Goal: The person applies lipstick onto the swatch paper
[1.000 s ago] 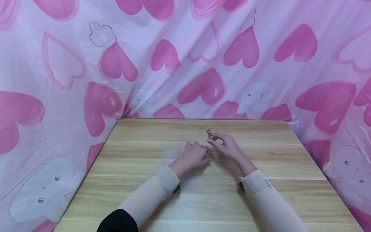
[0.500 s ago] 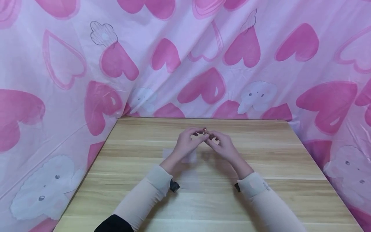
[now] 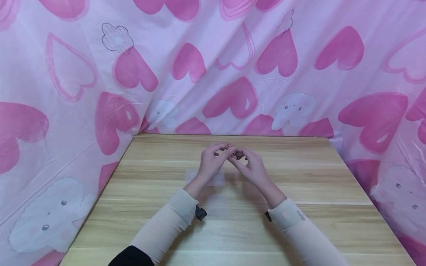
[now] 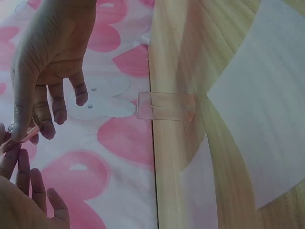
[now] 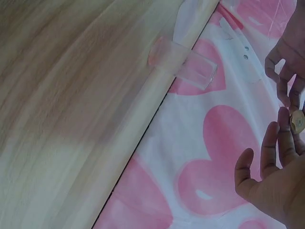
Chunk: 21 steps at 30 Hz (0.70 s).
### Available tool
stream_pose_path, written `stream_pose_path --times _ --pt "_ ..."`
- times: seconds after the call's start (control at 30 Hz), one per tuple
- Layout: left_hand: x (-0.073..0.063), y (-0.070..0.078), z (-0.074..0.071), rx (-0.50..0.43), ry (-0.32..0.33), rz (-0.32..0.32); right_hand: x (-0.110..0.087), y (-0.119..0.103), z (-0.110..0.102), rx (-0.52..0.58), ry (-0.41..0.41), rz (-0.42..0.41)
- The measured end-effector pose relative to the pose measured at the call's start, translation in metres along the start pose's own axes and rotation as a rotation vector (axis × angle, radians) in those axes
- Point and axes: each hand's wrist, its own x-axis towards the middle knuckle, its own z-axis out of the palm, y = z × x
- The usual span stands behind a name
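Note:
Above the far middle of the table both hands meet on a small rose-gold lipstick tube [image 3: 228,147]. My right hand [image 3: 253,169] holds it by its lower part; in the right wrist view the round gold end of the lipstick [image 5: 298,122] shows among the fingers. The left hand [image 3: 211,162] pinches the tube from the other side with thumb and fingers. Most of the lipstick is hidden by fingers. Below the hands a clear, pink-tinted cap-like piece [image 4: 166,106] stands upright on the table, touched by neither hand.
Several thin, whitish translucent sheets, one being a near sheet [image 3: 217,205], lie flat left of the clear piece. The wood-grain table [image 3: 159,151] ends at a pink heart-patterned curtain [image 3: 233,99] behind and at both sides.
The left hand has risen from the table to grip the lipstick beside the right hand, uncovering the clear piece. Both hands have since shifted slightly left.

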Motion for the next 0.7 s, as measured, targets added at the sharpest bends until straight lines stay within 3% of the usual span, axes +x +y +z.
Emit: stream_pose_path --times 0.2,0.7 --pt "0.001 0.0 -0.003 -0.027 0.011 -0.017 0.0 -0.004 0.002 0.013 0.022 -0.005" --pt "0.007 0.003 -0.012 -0.047 -0.046 -0.03 0.005 -0.007 -0.002 0.169 -0.073 0.152"
